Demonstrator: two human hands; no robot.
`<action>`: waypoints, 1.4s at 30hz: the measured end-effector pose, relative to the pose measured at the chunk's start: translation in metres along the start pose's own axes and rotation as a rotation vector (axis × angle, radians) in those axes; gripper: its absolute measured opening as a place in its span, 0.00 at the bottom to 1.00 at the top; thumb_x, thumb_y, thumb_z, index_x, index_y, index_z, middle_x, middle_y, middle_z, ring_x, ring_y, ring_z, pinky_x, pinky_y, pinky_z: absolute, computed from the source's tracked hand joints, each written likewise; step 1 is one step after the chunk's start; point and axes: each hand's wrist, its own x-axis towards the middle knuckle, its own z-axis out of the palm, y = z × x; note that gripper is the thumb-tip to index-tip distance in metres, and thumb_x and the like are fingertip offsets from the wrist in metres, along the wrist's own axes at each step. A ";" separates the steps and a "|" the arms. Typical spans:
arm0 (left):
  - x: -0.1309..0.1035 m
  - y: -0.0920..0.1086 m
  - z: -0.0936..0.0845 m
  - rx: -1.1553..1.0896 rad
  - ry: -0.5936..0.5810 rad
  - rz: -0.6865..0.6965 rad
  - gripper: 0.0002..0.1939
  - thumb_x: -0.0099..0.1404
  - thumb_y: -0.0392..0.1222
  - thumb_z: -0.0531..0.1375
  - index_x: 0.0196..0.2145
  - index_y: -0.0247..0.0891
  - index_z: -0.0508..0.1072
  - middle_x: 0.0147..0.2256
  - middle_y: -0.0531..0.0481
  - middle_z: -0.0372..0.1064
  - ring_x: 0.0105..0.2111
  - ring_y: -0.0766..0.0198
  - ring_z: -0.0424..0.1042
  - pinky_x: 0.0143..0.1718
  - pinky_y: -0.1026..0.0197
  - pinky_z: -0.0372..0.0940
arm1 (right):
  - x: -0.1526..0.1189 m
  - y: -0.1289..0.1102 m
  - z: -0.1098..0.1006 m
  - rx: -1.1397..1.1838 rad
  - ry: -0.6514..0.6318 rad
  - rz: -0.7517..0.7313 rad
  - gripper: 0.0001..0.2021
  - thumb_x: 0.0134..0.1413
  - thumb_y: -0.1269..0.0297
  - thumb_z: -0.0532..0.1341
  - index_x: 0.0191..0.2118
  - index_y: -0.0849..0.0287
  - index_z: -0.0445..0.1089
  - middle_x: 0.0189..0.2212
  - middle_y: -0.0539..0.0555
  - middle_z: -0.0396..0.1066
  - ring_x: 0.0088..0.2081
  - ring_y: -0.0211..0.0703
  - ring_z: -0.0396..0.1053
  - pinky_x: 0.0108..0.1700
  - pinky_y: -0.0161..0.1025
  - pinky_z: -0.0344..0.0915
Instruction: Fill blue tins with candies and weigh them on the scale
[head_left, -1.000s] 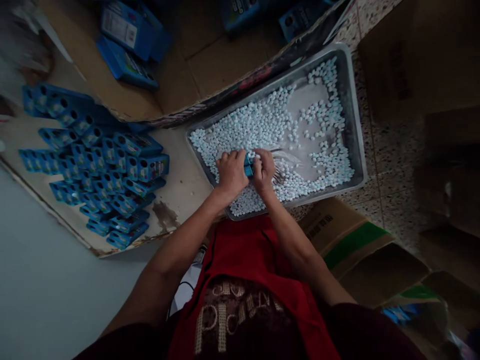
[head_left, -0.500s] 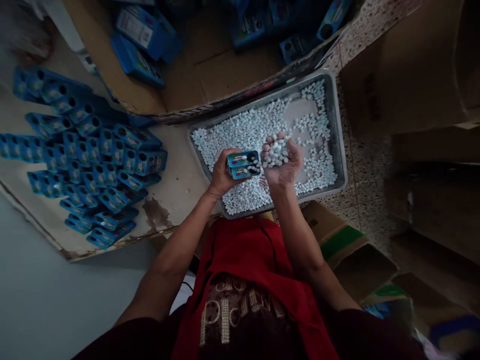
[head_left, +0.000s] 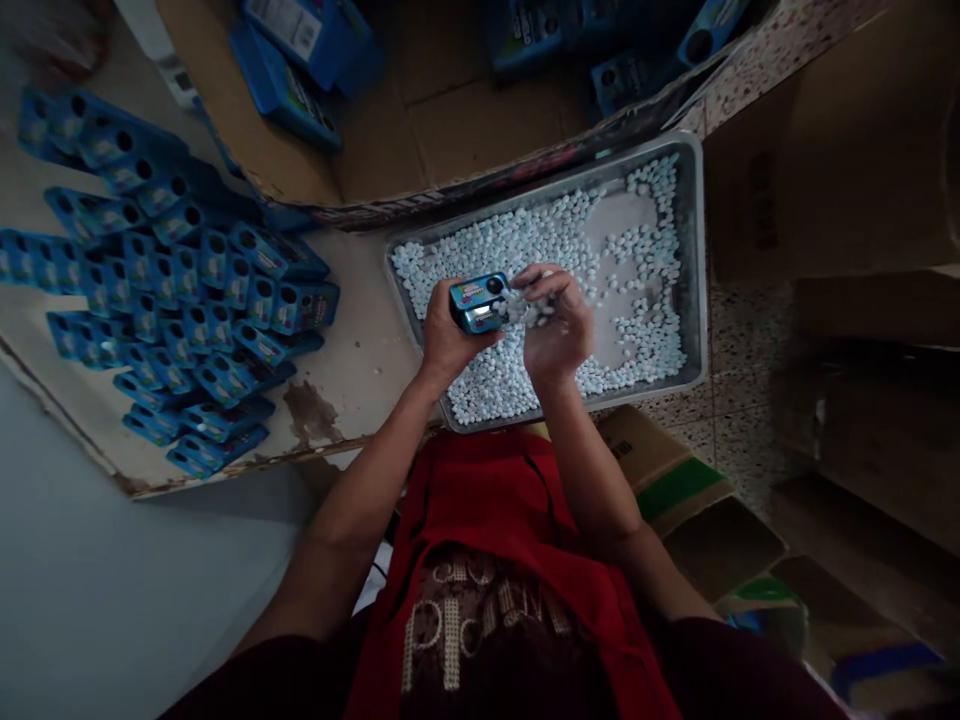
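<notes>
My left hand (head_left: 448, 335) is wrapped round two small blue boxes (head_left: 478, 292) held side by side above the metal tray (head_left: 696, 260). My right hand (head_left: 559, 325) is cupped just right of them, with white and pale blue candies in it. Some of these candies, blurred, lie between its fingertips and the open ends of the boxes. Many more small pale candies (head_left: 499, 390) cover the tray, thinner toward its right side.
Rows of blue boxes (head_left: 214, 325) stand on the worn table (head_left: 352, 340) at the left. A large cardboard box (head_left: 450, 140) with blue packs is beyond the tray. More cartons (head_left: 832, 180) stand at the right, over a speckled floor.
My right hand has tilted toward the boxes, and its candies have moved to their openings. My left hand has turned the boxes slightly. The view has shifted a little.
</notes>
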 end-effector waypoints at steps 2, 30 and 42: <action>0.002 0.002 0.000 0.005 -0.050 -0.008 0.47 0.46 0.41 0.87 0.58 0.47 0.68 0.53 0.48 0.80 0.52 0.48 0.83 0.53 0.49 0.79 | -0.004 0.002 0.005 -0.067 0.005 -0.010 0.26 0.67 0.30 0.61 0.32 0.46 0.77 0.44 0.56 0.73 0.57 0.58 0.75 0.73 0.62 0.69; 0.135 0.033 0.002 0.839 -0.461 -0.039 0.46 0.34 0.35 0.85 0.52 0.41 0.78 0.47 0.46 0.82 0.48 0.42 0.83 0.54 0.47 0.78 | 0.105 0.145 -0.053 -1.072 -0.333 -0.300 0.33 0.84 0.38 0.42 0.67 0.54 0.75 0.65 0.63 0.74 0.70 0.61 0.68 0.79 0.68 0.61; 0.017 0.000 -0.016 0.038 -0.280 0.188 0.53 0.47 0.53 0.89 0.64 0.44 0.70 0.60 0.42 0.79 0.58 0.44 0.82 0.61 0.47 0.78 | 0.051 0.057 -0.048 0.267 0.121 0.299 0.21 0.59 0.38 0.71 0.34 0.50 0.72 0.34 0.51 0.74 0.40 0.49 0.76 0.46 0.49 0.79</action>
